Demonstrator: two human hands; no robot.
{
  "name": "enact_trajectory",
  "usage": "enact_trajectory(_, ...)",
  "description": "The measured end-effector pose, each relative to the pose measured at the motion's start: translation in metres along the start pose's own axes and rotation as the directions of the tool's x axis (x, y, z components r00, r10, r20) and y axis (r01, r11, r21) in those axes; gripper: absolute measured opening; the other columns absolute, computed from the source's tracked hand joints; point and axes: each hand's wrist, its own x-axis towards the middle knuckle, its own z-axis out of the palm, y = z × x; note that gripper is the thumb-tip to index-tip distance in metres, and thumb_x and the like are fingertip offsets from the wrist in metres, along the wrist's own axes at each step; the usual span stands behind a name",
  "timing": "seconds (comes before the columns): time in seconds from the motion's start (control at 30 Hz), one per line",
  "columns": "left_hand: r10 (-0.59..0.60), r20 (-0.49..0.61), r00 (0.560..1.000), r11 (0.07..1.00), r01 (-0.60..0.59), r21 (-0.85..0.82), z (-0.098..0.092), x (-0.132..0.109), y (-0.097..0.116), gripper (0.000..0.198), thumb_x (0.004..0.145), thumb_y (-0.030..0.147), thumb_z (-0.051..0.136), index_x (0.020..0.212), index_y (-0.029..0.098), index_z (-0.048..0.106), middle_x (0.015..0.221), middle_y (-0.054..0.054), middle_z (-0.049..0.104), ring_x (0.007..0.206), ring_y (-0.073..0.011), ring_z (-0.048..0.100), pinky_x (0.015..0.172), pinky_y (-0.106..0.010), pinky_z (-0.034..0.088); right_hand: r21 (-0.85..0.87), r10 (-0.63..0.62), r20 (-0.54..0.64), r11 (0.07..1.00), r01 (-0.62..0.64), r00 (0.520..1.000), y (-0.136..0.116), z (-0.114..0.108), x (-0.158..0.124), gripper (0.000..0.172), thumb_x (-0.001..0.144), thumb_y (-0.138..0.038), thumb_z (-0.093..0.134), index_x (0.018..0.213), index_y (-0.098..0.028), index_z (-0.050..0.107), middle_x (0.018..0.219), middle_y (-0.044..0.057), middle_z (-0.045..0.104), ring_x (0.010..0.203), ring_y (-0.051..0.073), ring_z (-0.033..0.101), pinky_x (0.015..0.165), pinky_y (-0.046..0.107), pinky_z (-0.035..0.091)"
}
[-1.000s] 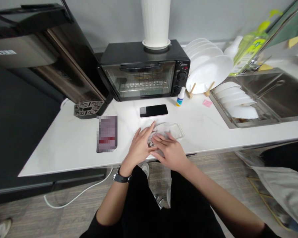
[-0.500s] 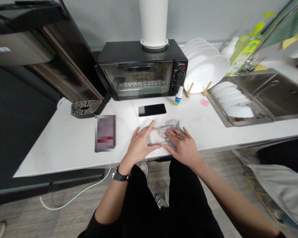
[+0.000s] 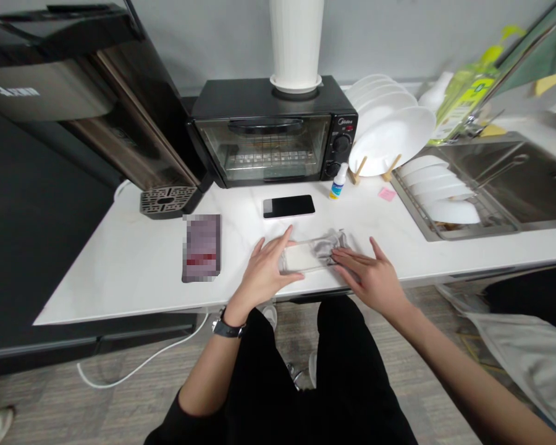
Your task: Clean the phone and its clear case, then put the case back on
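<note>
Tall machine (image 3: 88,93): pale letters on its front, too blurry for me to read.
Purple thing (image 3: 201,248): flat on the counter (image 3: 120,272), blocked out in little squares.
Left hand (image 3: 265,267): curved, with my thumb and fingers holding the left end of the clear case (image 3: 301,257).
Oven (image 3: 266,102): black, and it says "Midea".
Phone (image 3: 290,206): dark screen, lying in front of the oven.
Clear case: on the counter by the front edge, between my hands.
Grey cloth (image 3: 327,248): bunched up at the case's right end.
Spray bottle (image 3: 338,182): blue and yellow label, words too tiny.
Right hand (image 3: 375,281): fingers nearly straight, thumb apart, tips on the cloth; I can't tell if they grip.
</note>
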Motion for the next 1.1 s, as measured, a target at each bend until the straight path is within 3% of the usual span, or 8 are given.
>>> enact_trajectory(0.17,0.006,0.015,1.000,1.000,-0.005,-0.005,0.000,0.001,0.000,0.108,0.088,0.043,0.080,0.170,0.036,0.009,0.153,-0.008,0.061,0.146,-0.0264,0.054,0.131,-0.055,0.015,-0.006,-0.057,-0.012,0.998,0.057,0.998,-0.031,0.032,0.031,0.051,0.103,-0.049,0.061,0.141,-0.015,0.066,0.143,0.016,0.069,0.138,0.035,0.062,0.125,0.064,0.035)
enact_trajectory(0.27,0.008,0.029,1.000,1.000,-0.008,-0.002,-0.001,0.001,-0.001,0.103,0.091,0.037,0.076,0.170,0.034,0.011,0.156,-0.010,0.058,0.145,-0.0259,0.055,0.130,-0.052,0.019,0.114,-0.131,0.031,0.985,0.127,0.991,-0.060,0.048,0.048,0.052,0.102,-0.053,0.062,0.138,-0.015,0.068,0.142,0.017,0.069,0.138,0.032,0.062,0.124,0.059,0.038)
enact_trajectory(0.37,0.007,0.028,1.000,1.000,-0.007,0.014,-0.002,0.000,-0.001,0.103,0.091,0.032,0.075,0.170,0.033,0.009,0.153,-0.009,0.060,0.144,-0.0250,0.056,0.130,-0.052,0.020,0.235,-0.159,0.073,0.962,0.138,0.985,-0.069,0.046,0.047,0.041,0.104,-0.049,0.060,0.131,-0.020,0.071,0.138,0.012,0.073,0.138,0.028,0.063,0.127,0.059,0.035)
enact_trajectory(0.53,0.040,-0.002,0.999,0.999,-0.040,0.018,-0.002,-0.001,0.002,0.112,0.087,0.039,0.082,0.170,0.036,0.008,0.150,-0.006,0.062,0.144,-0.0276,0.053,0.130,-0.056,0.018,0.199,-0.094,0.103,0.977,0.072,0.990,-0.035,0.016,0.017,0.029,0.107,-0.036,0.056,0.131,-0.028,0.072,0.136,0.006,0.075,0.135,0.026,0.066,0.128,0.061,0.030)
enact_trajectory(0.73,0.047,-0.008,0.999,0.999,-0.047,0.019,-0.001,0.001,0.005,0.114,0.086,0.038,0.083,0.170,0.038,0.005,0.150,-0.004,0.062,0.145,-0.0284,0.050,0.130,-0.058,0.017,-0.068,-0.006,-0.034,0.998,0.004,0.999,0.006,0.001,-0.004,0.034,0.109,-0.033,0.053,0.139,-0.025,0.066,0.137,0.008,0.073,0.129,0.029,0.070,0.130,0.068,0.012)
enact_trajectory(0.83,0.030,-0.006,1.000,0.999,-0.030,0.018,0.000,0.001,0.004,0.112,0.088,0.041,0.081,0.170,0.038,0.004,0.152,-0.004,0.062,0.147,-0.0275,0.049,0.130,-0.058,0.015,-0.070,-0.004,-0.062,0.998,0.000,0.998,-0.012,0.020,0.014,0.041,0.106,-0.041,0.057,0.141,-0.020,0.064,0.140,0.014,0.071,0.135,0.032,0.065,0.130,0.065,0.018)
enact_trajectory(0.97,0.014,0.007,1.000,0.999,-0.014,0.030,0.000,0.000,0.001,0.103,0.092,0.038,0.075,0.171,0.033,0.009,0.151,-0.008,0.062,0.144,-0.0276,0.053,0.129,-0.056,0.021,0.087,-0.090,-0.015,0.992,0.091,0.996,-0.057,0.047,0.042,0.045,0.105,-0.044,0.057,0.138,-0.015,0.066,0.141,0.016,0.070,0.138,0.030,0.062,0.128,0.057,0.031)
enact_trajectory(1.1,0.014,0.006,1.000,0.999,-0.014,0.045,-0.002,-0.001,0.002,0.109,0.087,0.032,0.078,0.171,0.032,0.009,0.148,-0.007,0.063,0.141,-0.0280,0.055,0.129,-0.055,0.023,0.224,-0.138,0.051,0.967,0.123,0.989,-0.073,0.042,0.039,0.039,0.106,-0.044,0.057,0.133,-0.019,0.069,0.137,0.012,0.074,0.137,0.026,0.064,0.129,0.054,0.032)
